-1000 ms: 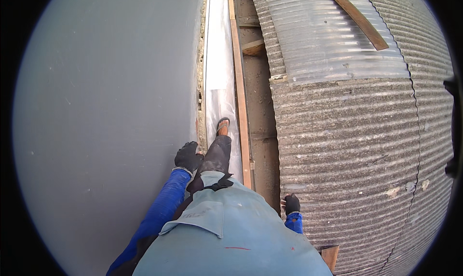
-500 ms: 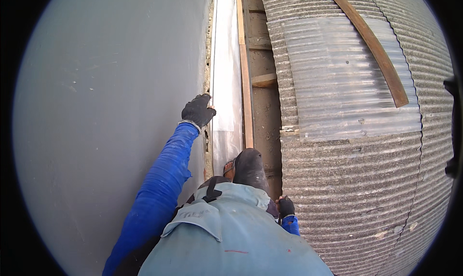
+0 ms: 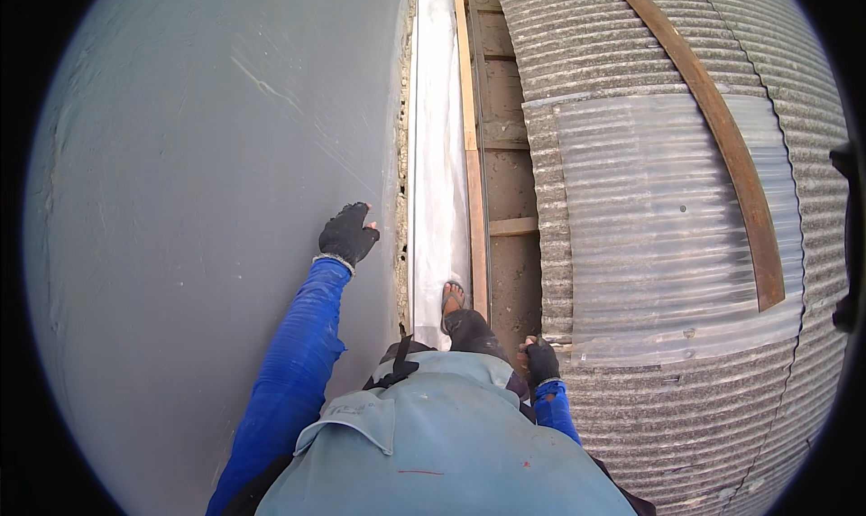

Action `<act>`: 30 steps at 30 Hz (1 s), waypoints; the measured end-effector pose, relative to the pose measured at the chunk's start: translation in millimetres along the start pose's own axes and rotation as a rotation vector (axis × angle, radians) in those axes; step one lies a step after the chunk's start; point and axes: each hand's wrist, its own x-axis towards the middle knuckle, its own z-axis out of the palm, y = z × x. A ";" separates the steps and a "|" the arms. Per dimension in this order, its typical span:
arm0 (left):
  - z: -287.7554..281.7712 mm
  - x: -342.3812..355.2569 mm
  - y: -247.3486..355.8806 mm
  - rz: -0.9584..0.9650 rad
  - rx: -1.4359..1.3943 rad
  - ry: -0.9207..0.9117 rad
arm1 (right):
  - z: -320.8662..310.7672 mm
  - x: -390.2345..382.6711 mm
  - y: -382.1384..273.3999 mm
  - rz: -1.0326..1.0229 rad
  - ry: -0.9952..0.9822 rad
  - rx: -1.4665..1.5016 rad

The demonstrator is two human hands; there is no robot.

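Slipping looks possible should the strip [image 3: 439,155] be slick; left hand [image 3: 347,234] unclenched near wall [image 3: 225,155], right hand [image 3: 541,361] (grip unclear) beside roof [image 3: 649,408] edge.

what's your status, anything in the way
Left hand by grey wall. Right hand at roof edge, grip unclear. Foot on white strip. Gap to its right.

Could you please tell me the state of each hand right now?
Left hand: nothing visibly held; open or closed cannot be told.
Right hand: nothing visibly held; open or closed cannot be told.
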 end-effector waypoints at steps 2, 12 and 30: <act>-1.7 11.5 -11.5 -0.051 -0.028 -0.003 | 6.8 17.3 -60.3 -0.061 -0.053 0.028; 1.1 113.4 6.2 -0.129 -0.023 -0.141 | -15.1 109.8 -187.5 0.017 0.182 -0.195; -182.2 589.3 125.2 0.072 -0.033 0.019 | 101.1 310.8 -505.9 -0.075 0.106 0.043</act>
